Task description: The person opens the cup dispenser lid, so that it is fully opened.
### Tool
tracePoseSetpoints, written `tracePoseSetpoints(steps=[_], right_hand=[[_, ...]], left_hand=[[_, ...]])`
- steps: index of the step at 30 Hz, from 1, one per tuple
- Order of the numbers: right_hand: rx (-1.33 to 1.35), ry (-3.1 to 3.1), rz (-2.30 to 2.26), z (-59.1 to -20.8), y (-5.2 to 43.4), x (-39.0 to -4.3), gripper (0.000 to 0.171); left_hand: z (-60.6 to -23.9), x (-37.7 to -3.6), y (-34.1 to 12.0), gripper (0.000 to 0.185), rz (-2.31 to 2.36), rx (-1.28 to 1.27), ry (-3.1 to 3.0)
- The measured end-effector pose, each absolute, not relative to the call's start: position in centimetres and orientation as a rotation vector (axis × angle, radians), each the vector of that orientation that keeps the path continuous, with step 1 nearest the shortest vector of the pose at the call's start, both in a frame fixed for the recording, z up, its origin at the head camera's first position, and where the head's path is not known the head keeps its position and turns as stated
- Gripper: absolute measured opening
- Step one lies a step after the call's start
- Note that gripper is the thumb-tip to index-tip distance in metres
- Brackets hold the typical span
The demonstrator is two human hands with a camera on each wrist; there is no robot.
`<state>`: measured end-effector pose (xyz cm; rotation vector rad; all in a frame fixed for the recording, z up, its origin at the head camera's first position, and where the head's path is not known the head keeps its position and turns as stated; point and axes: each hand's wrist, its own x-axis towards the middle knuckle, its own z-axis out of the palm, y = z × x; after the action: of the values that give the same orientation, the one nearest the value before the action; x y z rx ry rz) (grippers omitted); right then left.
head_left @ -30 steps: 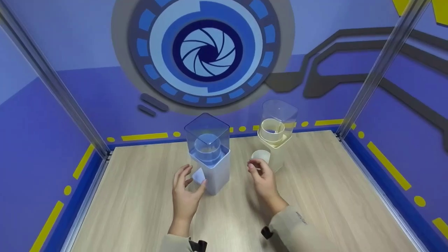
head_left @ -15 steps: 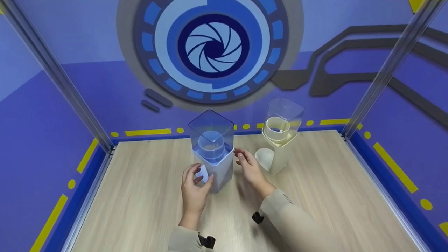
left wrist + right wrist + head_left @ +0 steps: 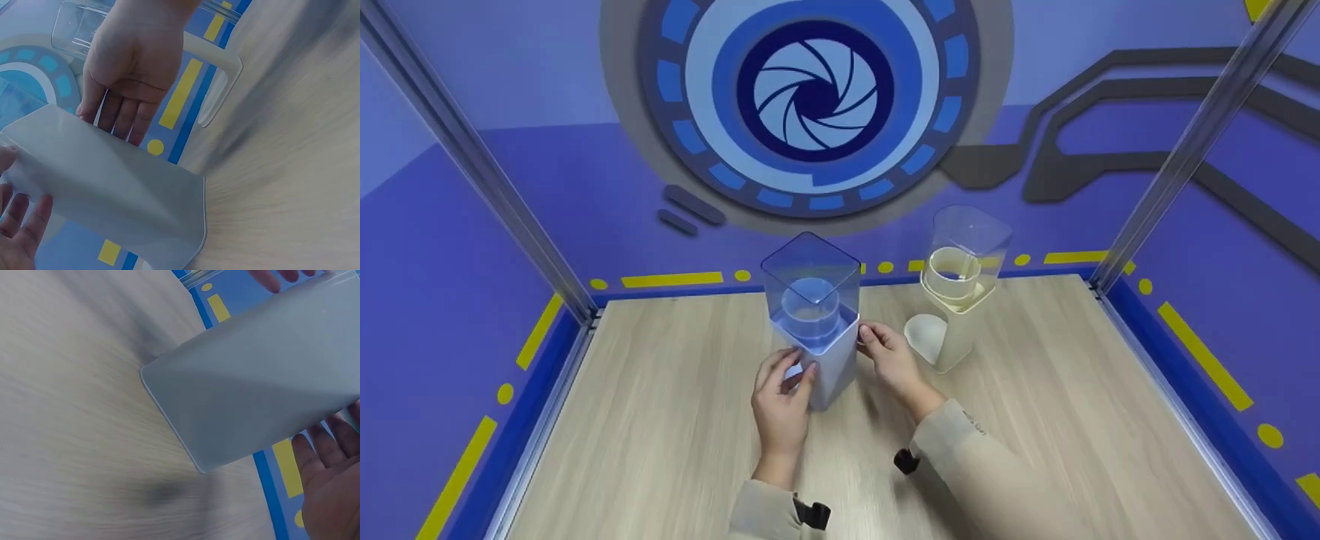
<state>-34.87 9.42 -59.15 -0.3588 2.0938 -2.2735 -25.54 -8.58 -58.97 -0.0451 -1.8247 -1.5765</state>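
A tall square container (image 3: 832, 379) with a whitish lower body, a blue-tinted clear upper part and a round ring inside stands upright on the table. At its left side my left hand (image 3: 780, 412) has its thumb by the front edge and its fingers loosely bent. My right hand (image 3: 898, 369) is at the right side, fingertips at the wall below the clear part. In the left wrist view the right hand's fingers (image 3: 115, 109) lie nearly straight along the container's edge. A pale projecting piece low on its left side is mostly hidden by my left hand.
A similar cream container (image 3: 958, 337) with a clear top and a rounded white piece (image 3: 924, 335) at its side stands behind and to the right. The wooden table (image 3: 675, 375) is bounded by blue and purple printed walls with metal posts (image 3: 1177, 142).
My right hand has moved left from beside the cream container to the right side of the blue-topped one. My left hand has moved in closer, its thumb nearer its fingers.
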Motion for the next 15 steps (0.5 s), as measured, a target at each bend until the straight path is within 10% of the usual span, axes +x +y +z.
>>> tracePoseSetpoints(steps=[15], right_hand=[[-0.293, 2.132, -2.283, -59.6, 9.5, -34.0, 0.023]], left_hand=[[-56.9, -24.2, -8.5, 0.027, -1.525, 0.027, -1.877]])
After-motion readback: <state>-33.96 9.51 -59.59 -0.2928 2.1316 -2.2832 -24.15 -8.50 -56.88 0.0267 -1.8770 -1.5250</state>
